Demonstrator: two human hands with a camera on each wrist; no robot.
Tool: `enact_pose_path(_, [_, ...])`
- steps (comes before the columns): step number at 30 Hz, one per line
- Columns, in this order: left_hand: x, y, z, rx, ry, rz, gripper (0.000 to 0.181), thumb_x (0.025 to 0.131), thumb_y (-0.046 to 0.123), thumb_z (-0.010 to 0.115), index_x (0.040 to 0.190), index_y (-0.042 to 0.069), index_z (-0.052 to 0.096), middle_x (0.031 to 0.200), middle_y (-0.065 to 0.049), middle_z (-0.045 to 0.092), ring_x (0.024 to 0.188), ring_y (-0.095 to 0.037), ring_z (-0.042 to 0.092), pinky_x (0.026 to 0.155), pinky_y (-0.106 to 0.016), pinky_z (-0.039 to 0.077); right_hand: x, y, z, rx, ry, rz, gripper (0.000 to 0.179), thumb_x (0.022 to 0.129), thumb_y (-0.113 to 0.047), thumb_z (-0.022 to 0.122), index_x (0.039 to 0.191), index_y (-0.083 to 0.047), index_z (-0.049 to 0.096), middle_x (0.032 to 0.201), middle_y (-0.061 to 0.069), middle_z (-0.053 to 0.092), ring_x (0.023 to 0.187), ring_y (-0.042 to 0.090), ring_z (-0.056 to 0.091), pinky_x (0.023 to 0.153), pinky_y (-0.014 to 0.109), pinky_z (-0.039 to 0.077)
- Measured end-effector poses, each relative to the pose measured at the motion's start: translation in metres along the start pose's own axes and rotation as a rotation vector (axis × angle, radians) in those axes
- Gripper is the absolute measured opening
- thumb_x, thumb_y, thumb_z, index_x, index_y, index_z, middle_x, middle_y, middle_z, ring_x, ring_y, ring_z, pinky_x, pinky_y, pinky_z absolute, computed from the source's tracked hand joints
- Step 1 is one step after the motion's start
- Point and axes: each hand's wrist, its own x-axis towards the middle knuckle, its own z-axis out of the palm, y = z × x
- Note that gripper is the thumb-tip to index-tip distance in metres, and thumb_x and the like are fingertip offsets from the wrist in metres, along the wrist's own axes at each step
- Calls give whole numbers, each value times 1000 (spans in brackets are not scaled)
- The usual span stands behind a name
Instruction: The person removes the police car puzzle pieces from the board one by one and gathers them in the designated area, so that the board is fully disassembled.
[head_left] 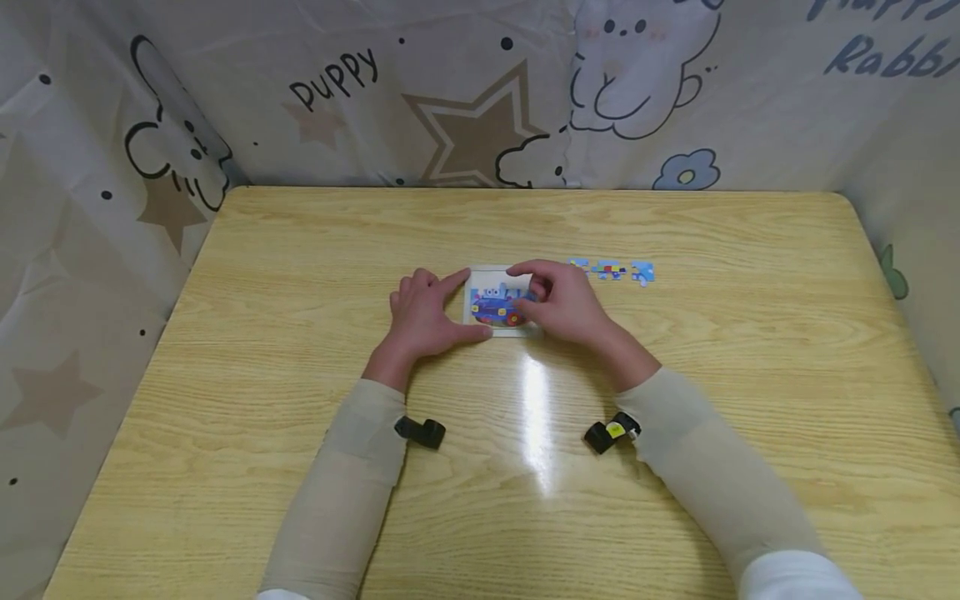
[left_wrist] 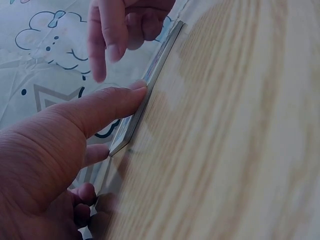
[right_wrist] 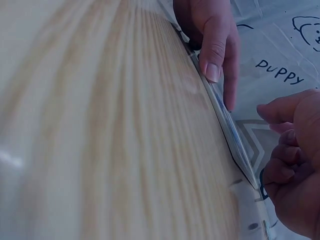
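1 rect. puzzle, wht.-rimmed

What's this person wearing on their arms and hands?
The left hand and right hand are bare. Beige sleeves cover both forearms, with white fabric showing at their upper ends. Each arm wears a small black wrist camera; the right one has a yellow patch.

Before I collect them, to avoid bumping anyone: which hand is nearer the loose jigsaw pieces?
Right: the right hand is beside the loose jigsaw pieces; the left hand is farther, touching the jigsaw tray.
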Motion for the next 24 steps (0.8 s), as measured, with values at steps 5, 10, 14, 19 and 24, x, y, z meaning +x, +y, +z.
enact_pose_path(5, [0, -1, 0, -4, -1, 3, 101, 70, 70, 78, 154, 26, 42, 106, -6, 36, 97, -28, 31, 83, -45, 20, 8, -1, 8, -7, -30, 7, 37, 84, -5, 79, 119, -2, 70, 67, 5, 43, 63, 21, 40, 69, 35, 36])
enact_pose_path(10, [0, 0, -1, -5, -1, 2, 101, 70, 70, 78, 154, 27, 42, 106, -6, 36, 97, -28, 31, 83, -45, 20, 13, -3, 14, -2, -59, 31, 40, 83, -7, 81, 120, -2, 69, 67, 4, 42, 61, 20, 40, 69, 34, 38])
enact_pose_path(14, [-1, 0, -1, -5, 0, 2, 100, 71, 68, 78, 154, 27, 42, 105, -6, 36, 96, -28, 31, 82, -45, 20, 15, -5, 17, -5, -80, 58, 40, 83, -11, 82, 120, -3, 69, 66, 3, 43, 61, 19, 41, 69, 33, 38])
enact_pose_path(19, [-1, 1, -1, -3, 2, 4, 100, 71, 68, 78, 154, 27, 42, 105, -6, 35, 96, -28, 31, 82, -44, 20, 18, -5, 19, -31, -94, 82, 39, 83, -13, 83, 119, -4, 69, 66, 3, 44, 60, 19, 41, 68, 33, 38])
enact_pose_path(24, [-1, 1, -1, 0, 6, 5, 100, 71, 68, 78, 154, 26, 42, 105, -6, 36, 95, -28, 31, 82, -44, 20, 20, -2, 20, -66, -110, 85, 38, 81, -16, 84, 116, -6, 71, 64, 3, 45, 59, 18, 42, 68, 33, 39])
